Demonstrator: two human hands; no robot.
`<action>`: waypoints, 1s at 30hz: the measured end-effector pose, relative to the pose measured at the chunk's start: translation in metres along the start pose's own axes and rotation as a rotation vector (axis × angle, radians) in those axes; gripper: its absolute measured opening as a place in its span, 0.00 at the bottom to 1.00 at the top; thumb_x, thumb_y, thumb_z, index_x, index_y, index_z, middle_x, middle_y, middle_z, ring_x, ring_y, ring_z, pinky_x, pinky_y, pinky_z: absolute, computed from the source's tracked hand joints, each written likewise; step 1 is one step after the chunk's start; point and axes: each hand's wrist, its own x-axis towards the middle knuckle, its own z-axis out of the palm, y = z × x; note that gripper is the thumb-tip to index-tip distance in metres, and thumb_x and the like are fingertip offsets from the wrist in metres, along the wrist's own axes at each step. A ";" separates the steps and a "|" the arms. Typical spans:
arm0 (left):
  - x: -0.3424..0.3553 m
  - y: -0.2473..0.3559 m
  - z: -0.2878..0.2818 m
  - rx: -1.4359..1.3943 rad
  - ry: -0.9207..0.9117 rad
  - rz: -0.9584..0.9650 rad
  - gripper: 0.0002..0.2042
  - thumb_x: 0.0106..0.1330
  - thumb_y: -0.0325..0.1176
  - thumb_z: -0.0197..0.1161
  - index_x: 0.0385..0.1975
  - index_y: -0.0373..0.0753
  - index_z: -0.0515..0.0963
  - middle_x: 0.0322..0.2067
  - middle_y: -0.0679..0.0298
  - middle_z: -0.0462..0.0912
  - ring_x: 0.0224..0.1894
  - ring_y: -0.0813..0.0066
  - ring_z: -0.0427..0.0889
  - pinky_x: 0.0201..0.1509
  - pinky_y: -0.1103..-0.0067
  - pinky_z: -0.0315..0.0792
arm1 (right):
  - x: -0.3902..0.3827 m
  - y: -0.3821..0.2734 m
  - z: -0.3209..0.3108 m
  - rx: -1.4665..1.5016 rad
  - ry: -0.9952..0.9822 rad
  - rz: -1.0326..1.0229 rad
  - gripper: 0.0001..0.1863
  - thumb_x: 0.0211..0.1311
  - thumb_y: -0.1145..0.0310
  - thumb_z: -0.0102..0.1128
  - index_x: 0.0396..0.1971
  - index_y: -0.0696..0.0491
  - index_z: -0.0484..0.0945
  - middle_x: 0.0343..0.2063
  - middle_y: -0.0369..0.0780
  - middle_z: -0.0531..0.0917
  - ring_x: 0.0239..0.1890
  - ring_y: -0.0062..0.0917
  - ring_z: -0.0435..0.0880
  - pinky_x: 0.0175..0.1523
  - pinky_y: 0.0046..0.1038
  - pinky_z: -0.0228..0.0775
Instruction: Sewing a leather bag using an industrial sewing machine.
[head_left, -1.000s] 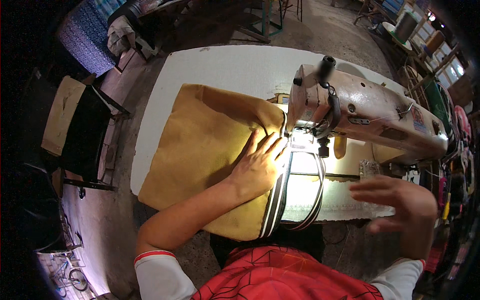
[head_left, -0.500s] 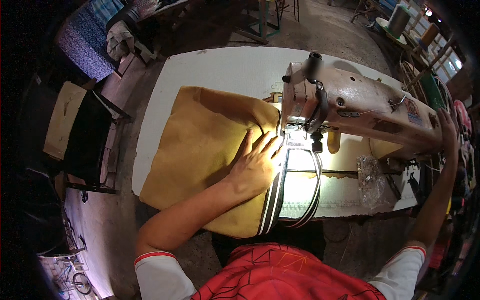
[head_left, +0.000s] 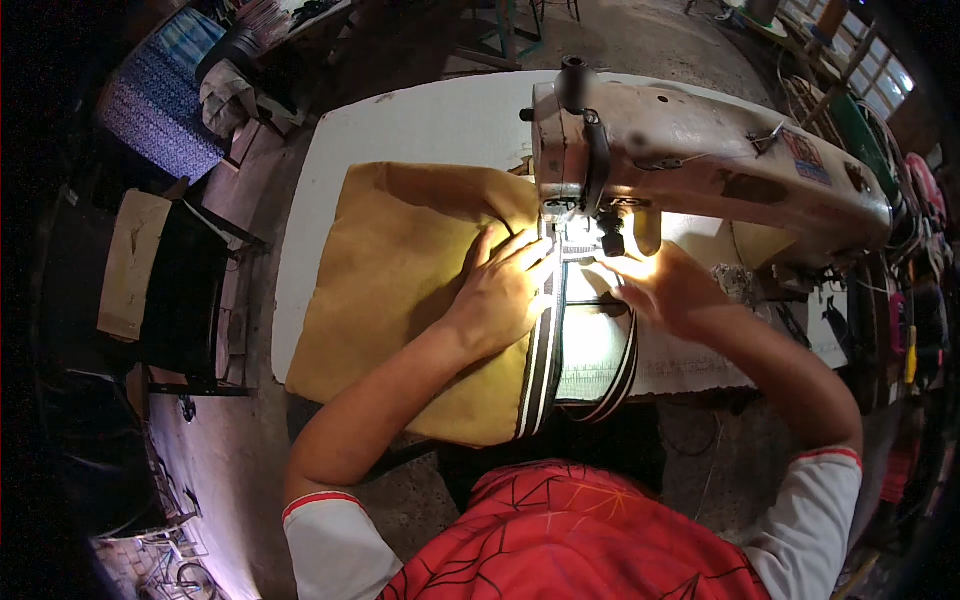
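Observation:
A mustard-tan fabric piece (head_left: 400,270) lies on the white sewing table, its right edge under the head of a sewing machine (head_left: 700,150). A black-and-white striped webbing strap (head_left: 541,370) runs along that edge and loops to the right. My left hand (head_left: 503,290) rests on the fabric beside the strap, fingers stretched out and slightly spread. To the right of the needle area, my right hand (head_left: 672,290) has its thumb and fingertips closed at the strap's loop. Glare from the machine's lamp partly washes out those fingertips.
A clear plastic bag (head_left: 735,285) lies under the machine arm. Left of the table (head_left: 330,130) stands a black chair with a cardboard piece (head_left: 135,265). Patterned blue cloth (head_left: 165,100) hangs at the far left. Thread cones (head_left: 830,18) stand at the far right.
My right hand has come from the machine's right end to the strap near the needle. My left hand stays on the fabric. The view has shifted a little.

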 end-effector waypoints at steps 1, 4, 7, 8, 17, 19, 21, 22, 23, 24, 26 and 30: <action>-0.001 0.000 -0.001 -0.002 0.021 0.019 0.23 0.61 0.37 0.60 0.56 0.35 0.73 0.60 0.57 0.71 0.67 0.60 0.63 0.72 0.52 0.45 | 0.008 0.011 0.007 0.002 0.005 -0.001 0.18 0.61 0.67 0.64 0.51 0.51 0.79 0.51 0.45 0.79 0.48 0.41 0.80 0.53 0.36 0.73; 0.001 0.006 -0.003 0.035 -0.021 -0.002 0.22 0.64 0.38 0.58 0.57 0.36 0.73 0.60 0.57 0.72 0.68 0.61 0.62 0.72 0.53 0.46 | 0.026 0.045 0.040 0.148 0.263 -0.270 0.15 0.63 0.69 0.62 0.50 0.51 0.80 0.48 0.44 0.82 0.49 0.39 0.81 0.55 0.35 0.73; 0.000 0.009 -0.006 0.071 -0.042 0.013 0.22 0.65 0.38 0.58 0.57 0.37 0.72 0.61 0.57 0.70 0.69 0.61 0.61 0.72 0.53 0.46 | 0.033 0.046 0.043 0.013 0.251 -0.311 0.14 0.63 0.71 0.62 0.48 0.52 0.81 0.47 0.43 0.82 0.51 0.37 0.81 0.56 0.34 0.73; -0.002 0.009 -0.008 0.070 -0.047 0.014 0.22 0.65 0.38 0.58 0.57 0.37 0.72 0.61 0.57 0.70 0.69 0.61 0.61 0.72 0.53 0.46 | 0.036 0.043 0.045 0.047 0.345 -0.360 0.11 0.62 0.69 0.63 0.42 0.56 0.78 0.39 0.44 0.79 0.42 0.39 0.79 0.48 0.36 0.73; -0.006 0.014 -0.004 0.078 -0.078 -0.052 0.22 0.66 0.38 0.57 0.59 0.38 0.71 0.63 0.57 0.67 0.70 0.58 0.59 0.71 0.47 0.45 | 0.044 0.047 0.046 0.226 0.372 -0.374 0.11 0.57 0.75 0.61 0.40 0.60 0.74 0.36 0.47 0.78 0.41 0.43 0.79 0.47 0.39 0.73; -0.005 0.015 -0.007 0.071 -0.094 -0.049 0.23 0.65 0.38 0.57 0.59 0.37 0.71 0.63 0.57 0.67 0.70 0.57 0.58 0.71 0.47 0.45 | 0.044 0.047 0.046 0.252 0.332 -0.330 0.12 0.57 0.76 0.60 0.41 0.59 0.73 0.37 0.48 0.78 0.42 0.43 0.79 0.49 0.40 0.72; -0.005 0.016 -0.007 0.060 -0.092 -0.052 0.23 0.65 0.38 0.57 0.58 0.35 0.71 0.63 0.56 0.67 0.70 0.57 0.58 0.71 0.46 0.45 | 0.043 0.052 0.048 0.219 0.299 -0.320 0.13 0.57 0.75 0.60 0.42 0.58 0.73 0.37 0.48 0.78 0.43 0.43 0.79 0.50 0.41 0.72; -0.004 0.016 -0.007 0.050 -0.088 -0.055 0.23 0.64 0.37 0.57 0.58 0.34 0.71 0.63 0.55 0.67 0.70 0.57 0.58 0.71 0.46 0.45 | 0.043 0.053 0.048 0.220 0.299 -0.320 0.13 0.57 0.75 0.60 0.42 0.58 0.73 0.37 0.48 0.78 0.43 0.43 0.79 0.50 0.41 0.72; -0.004 0.016 -0.008 0.051 -0.089 -0.056 0.23 0.64 0.37 0.57 0.58 0.34 0.71 0.63 0.55 0.67 0.70 0.57 0.58 0.71 0.46 0.45 | 0.043 0.052 0.049 0.267 0.293 -0.299 0.13 0.57 0.74 0.60 0.43 0.58 0.73 0.37 0.48 0.78 0.43 0.43 0.79 0.49 0.41 0.72; -0.004 0.017 -0.009 0.049 -0.097 -0.054 0.23 0.64 0.37 0.57 0.58 0.34 0.71 0.63 0.55 0.68 0.70 0.57 0.58 0.71 0.46 0.45 | 0.043 0.051 0.049 0.314 0.287 -0.278 0.13 0.58 0.74 0.60 0.43 0.58 0.73 0.37 0.48 0.78 0.42 0.43 0.79 0.49 0.41 0.72; -0.005 0.018 -0.009 0.046 -0.104 -0.051 0.24 0.64 0.37 0.56 0.58 0.33 0.71 0.62 0.55 0.68 0.69 0.57 0.58 0.71 0.46 0.45 | 0.041 0.051 0.049 0.273 0.290 -0.273 0.13 0.58 0.73 0.60 0.43 0.58 0.74 0.37 0.48 0.78 0.43 0.43 0.79 0.49 0.40 0.72; -0.006 0.022 -0.006 0.114 -0.074 -0.049 0.24 0.64 0.38 0.55 0.59 0.33 0.70 0.62 0.53 0.67 0.69 0.53 0.58 0.70 0.43 0.46 | 0.041 0.047 0.042 0.176 0.188 -0.197 0.13 0.64 0.71 0.62 0.47 0.56 0.80 0.46 0.42 0.84 0.49 0.32 0.82 0.53 0.33 0.75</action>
